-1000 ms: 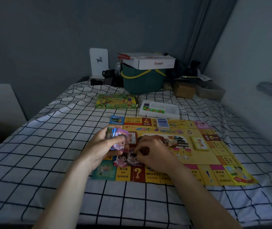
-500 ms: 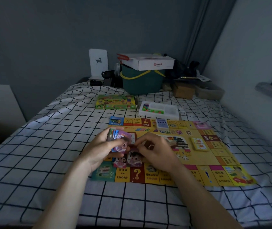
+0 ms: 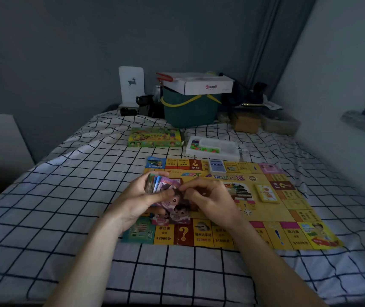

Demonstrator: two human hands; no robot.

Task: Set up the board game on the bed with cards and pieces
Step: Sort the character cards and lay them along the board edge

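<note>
Colourful card stack (image 3: 155, 185), fanned edges

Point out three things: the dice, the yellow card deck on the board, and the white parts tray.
dice (image 3: 247, 212), head view, on the top face of one die.
yellow card deck (image 3: 266, 193), head view, middle of its top card.
white parts tray (image 3: 228, 148), head view, an empty compartment.

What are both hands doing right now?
Left hand: grips the stack of cards.
Right hand: fingers pinch the top card of that stack.
</note>
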